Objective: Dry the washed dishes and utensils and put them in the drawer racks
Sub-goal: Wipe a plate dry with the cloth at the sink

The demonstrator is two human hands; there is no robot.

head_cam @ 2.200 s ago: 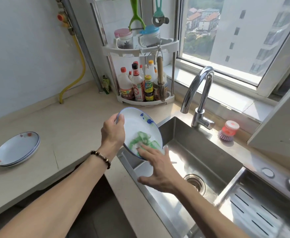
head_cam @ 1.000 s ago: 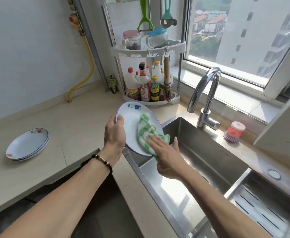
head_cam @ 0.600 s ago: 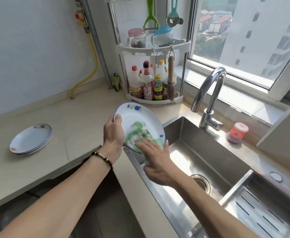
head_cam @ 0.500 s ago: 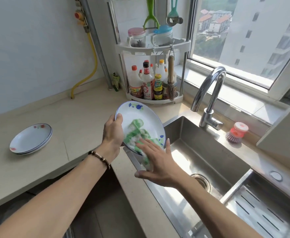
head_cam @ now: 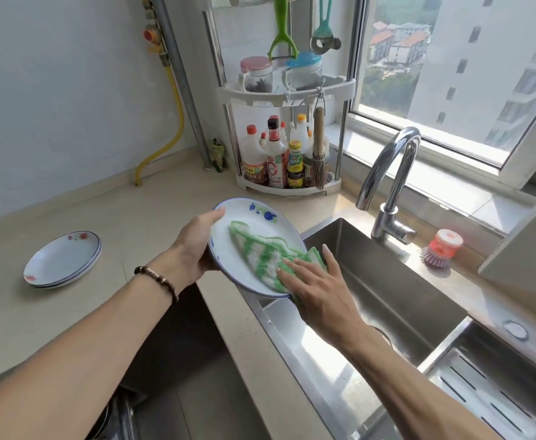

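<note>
- Plate (head_cam: 228, 249), white w/ blue flowers, tilted over sink's (head_cam: 387, 296) left edge.
- Left hand (head_cam: 193, 246) grips its rim, thumb curled on top.
- Right hand (head_cam: 317, 290), fingers straight, presses green cloth (head_cam: 260, 252) onto plate.
- Plate stack (head_cam: 62, 258) on counter (head_cam: 133, 217), well apart.

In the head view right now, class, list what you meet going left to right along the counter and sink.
Stacked plates → left hand → plate being wiped → green cloth → right hand → faucet → red dish brush.
</note>
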